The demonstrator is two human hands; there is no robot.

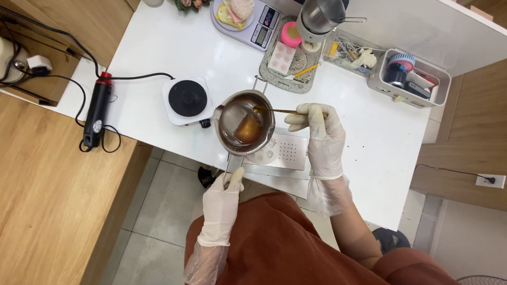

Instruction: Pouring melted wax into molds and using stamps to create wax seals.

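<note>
My left hand [224, 196], in a white glove, grips the long handle of a small steel melting pot [227, 122] and holds it tilted above a white silicone mould [281, 151] near the table's front edge. Amber liquid [247, 129] pools in the pot's lower side. My right hand [319, 132], also gloved, holds a thin stick [282, 111] whose tip reaches into the pot's upper rim.
A small white electric hotplate [187, 99] sits left of the pot. A black and red heat gun [95, 112] lies at the table's left edge with its cable. At the back are a kitchen scale [264, 25], a grey tray [274, 74], a steel jug [320, 16] and a white bin [438, 84].
</note>
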